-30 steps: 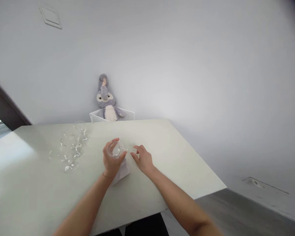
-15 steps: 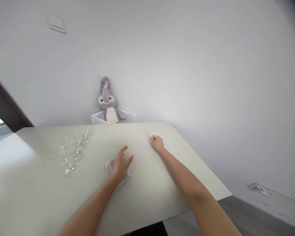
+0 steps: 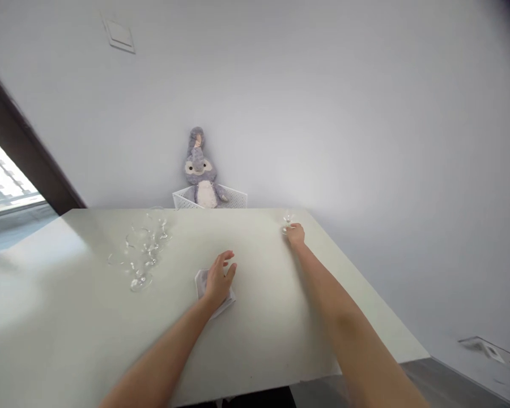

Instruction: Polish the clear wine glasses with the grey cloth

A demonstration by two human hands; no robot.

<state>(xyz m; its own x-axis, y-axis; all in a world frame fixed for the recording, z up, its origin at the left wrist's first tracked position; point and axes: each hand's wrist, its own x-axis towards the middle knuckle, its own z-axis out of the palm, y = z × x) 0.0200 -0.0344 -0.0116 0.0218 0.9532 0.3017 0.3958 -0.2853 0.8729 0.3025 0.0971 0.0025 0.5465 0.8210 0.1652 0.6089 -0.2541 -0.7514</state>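
My right hand (image 3: 296, 232) is at the far right part of the white table (image 3: 255, 340), with its fingers closed on a small clear stemmed glass (image 3: 288, 219). The hand partly covers that glass. Above a folded whitish cloth (image 3: 201, 280) nearer me is my left hand (image 3: 220, 279), open, its fingers stretched and thumb apart. Whether it touches the cloth I cannot tell. To the left stands a cluster of several clear stemmed glasses (image 3: 141, 277), hard to tell apart because they are transparent.
Behind the table's far edge, a grey plush toy (image 3: 203, 173) sits in a white perforated basket (image 3: 237, 198) against the wall. A dark frame (image 3: 34, 141) and a bright window lie at the left. A wall plate (image 3: 484, 347) is low on the right.
My right hand has moved slightly farther out and to the right with the glass. My left hand remains over the cloth. The whole view has shifted a little.
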